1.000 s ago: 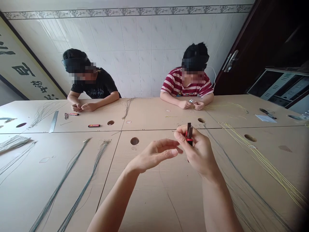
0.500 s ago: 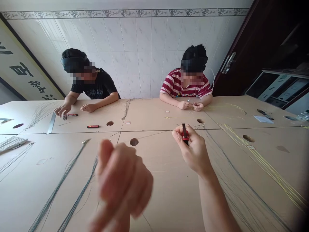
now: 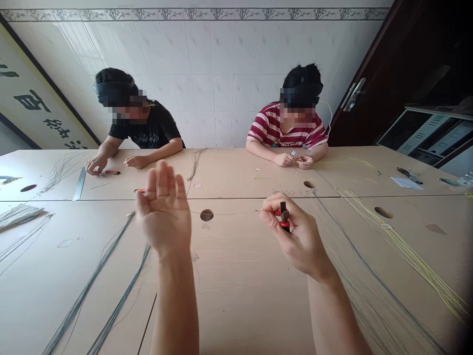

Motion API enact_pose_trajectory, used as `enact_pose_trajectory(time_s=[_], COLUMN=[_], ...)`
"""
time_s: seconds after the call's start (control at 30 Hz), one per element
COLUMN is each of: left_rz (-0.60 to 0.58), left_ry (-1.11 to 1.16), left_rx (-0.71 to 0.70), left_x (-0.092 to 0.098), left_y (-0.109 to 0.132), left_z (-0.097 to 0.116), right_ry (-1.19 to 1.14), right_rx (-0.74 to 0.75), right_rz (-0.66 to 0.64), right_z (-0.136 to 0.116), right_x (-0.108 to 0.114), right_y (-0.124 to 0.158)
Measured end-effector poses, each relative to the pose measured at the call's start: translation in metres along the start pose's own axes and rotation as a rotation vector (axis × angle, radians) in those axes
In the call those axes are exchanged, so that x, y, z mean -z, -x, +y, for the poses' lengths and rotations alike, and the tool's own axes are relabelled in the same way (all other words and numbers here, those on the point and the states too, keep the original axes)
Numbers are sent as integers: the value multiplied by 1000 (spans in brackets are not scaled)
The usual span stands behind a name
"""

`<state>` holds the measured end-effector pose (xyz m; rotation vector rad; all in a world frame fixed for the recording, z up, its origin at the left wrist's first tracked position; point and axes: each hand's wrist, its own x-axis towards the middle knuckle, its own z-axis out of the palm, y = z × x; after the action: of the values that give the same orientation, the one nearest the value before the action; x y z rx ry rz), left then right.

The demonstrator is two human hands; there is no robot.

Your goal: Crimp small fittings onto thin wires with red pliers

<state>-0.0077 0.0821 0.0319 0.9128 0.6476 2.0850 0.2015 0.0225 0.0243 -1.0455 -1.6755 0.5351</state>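
While left (image 3: pixel 165 212) open, pliers (image 3: pixel 284 217) in right (image 3: pixel 297 239)

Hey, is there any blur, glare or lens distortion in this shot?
Head view: light is soft and even, no glare on the table; the open left hand and the right hand gripping the pliers look sharp; the wide lens bows the table edges and wall tiles, and the lower right corner darkens.

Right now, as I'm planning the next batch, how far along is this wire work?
Seemingly done: two grey bundles lie laid out at left. In hand: the right hand grips red pliers on one thin wire; the left hand is open. Probably left: loose grey wires and yellow wires at right.
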Motion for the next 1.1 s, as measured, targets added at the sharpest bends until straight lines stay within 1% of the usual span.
enact_pose_trajectory(time_s=[0.03, 0.07, 0.1, 0.17, 0.23, 0.3, 0.4, 0.47, 0.5, 0.57, 0.6, 0.63, 0.67, 0.7, 0.73, 0.77, 0.8, 0.87, 0.9, 0.97, 1.0, 1.03, 1.1], left_rz=[-1, -58, -157, -433, -700, -919, -1192, -1365, -1451, -1599, -1646, -1668, -1660, -1614, -1535, -1421, -1265, -904, -722, -430, -328, -255, -164], left_ry=[53, 49, 5, -127, -205, -228, -300, -304, -255, -71, 27, 110, 170, 207, 249, 311, 382, 515, 538, 516, 488, 462, 410], left_rx=[70, 156, 261, 473, 612, 673, 709, 744, 783, 892, 944, 979, 991, 983, 955, 909, 847, 682, 592, 418, 352, 300, 245], left_x=[-5, -10, -15, -23, -29, -34, -41, -44, -44, -43, -42, -41, -40, -40, -40, -41, -42, -45, -47, -47, -47, -45, -41], left_y=[2, 4, 8, 18, 29, 36, 40, 42, 43, 47, 50, 54, 59, 65, 70, 75, 80, 83, 82, 74, 68, 62, 49], left_z=[-11, -20, -28, -37, -35, -25, -7, 0, 2, 0, -2, -3, -5, -5, -4, -1, 4, 16, 22, 32, 35, 37, 34], right_ry=[-5, -5, -3, 6, 22, 49, 91, 104, 106, 104, 100, 95, 89, 82, 75, 70, 67, 56, 49, 30, 18, 4, -23], right_rx=[17, 32, 47, 71, 84, 85, 78, 62, 53, 33, 23, 13, 5, -1, -2, 1, 6, 17, 22, 35, 42, 48, 54], right_rz=[-10, -11, -2, 38, 98, 171, 280, 333, 352, 369, 368, 363, 357, 351, 348, 349, 351, 357, 358, 349, 337, 319, 262], right_z=[-2, -3, -4, -4, -2, 2, 10, 14, 15, 17, 18, 19, 19, 19, 20, 20, 20, 19, 19, 17, 16, 15, 14], right_x=[0, 1, 2, 4, 7, 9, 10, 10, 10, 8, 7, 6, 5, 3, 2, 0, -1, -5, -7, -11, -13, -15, -18], right_y=[1, 2, 2, 2, 1, -1, -3, -5, -5, -6, -6, -6, -6, -6, -6, -6, -7, -7, -7, -8, -8, -8, -7])
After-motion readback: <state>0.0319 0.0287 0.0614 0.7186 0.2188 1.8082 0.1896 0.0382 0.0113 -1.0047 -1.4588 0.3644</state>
